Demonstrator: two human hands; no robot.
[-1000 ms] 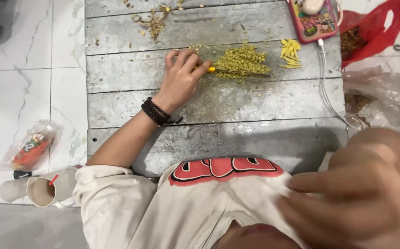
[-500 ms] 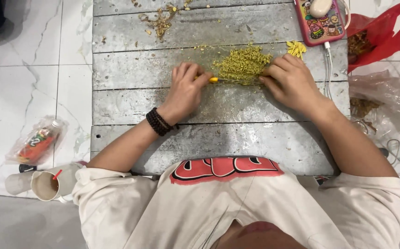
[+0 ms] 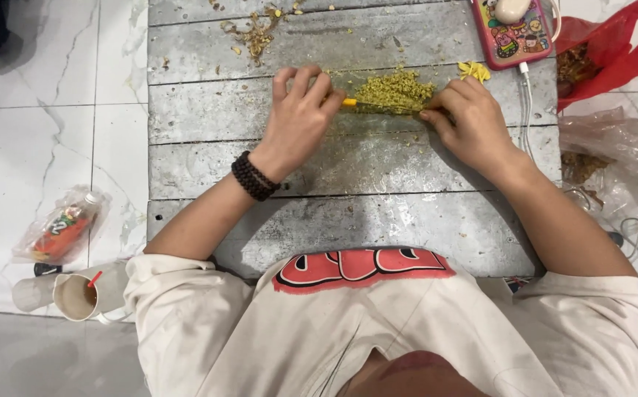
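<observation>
A bunch of small yellow-green artificial sprigs (image 3: pixel 394 91) lies across a grey wooden board (image 3: pixel 348 213). My left hand (image 3: pixel 298 121), with a dark bead bracelet on the wrist, pinches the bunch's yellow stem end on the left. My right hand (image 3: pixel 470 121) has its fingertips on the bunch's right end. A few loose yellow pieces (image 3: pixel 475 70) lie just above my right hand.
A phone in a pink cartoon case (image 3: pixel 511 29) with a white cable lies at the board's top right. A red plastic bag (image 3: pixel 604 44) and clear bags (image 3: pixel 613 158) sit on the right. Dried scraps (image 3: pixel 253 33) lie top centre. A wrapped bottle (image 3: pixel 62 226) and paper cup (image 3: pixel 76 295) stand on the left floor tiles.
My right hand came down from near the camera onto the right end of the bunch. My left hand stayed on the stem end.
</observation>
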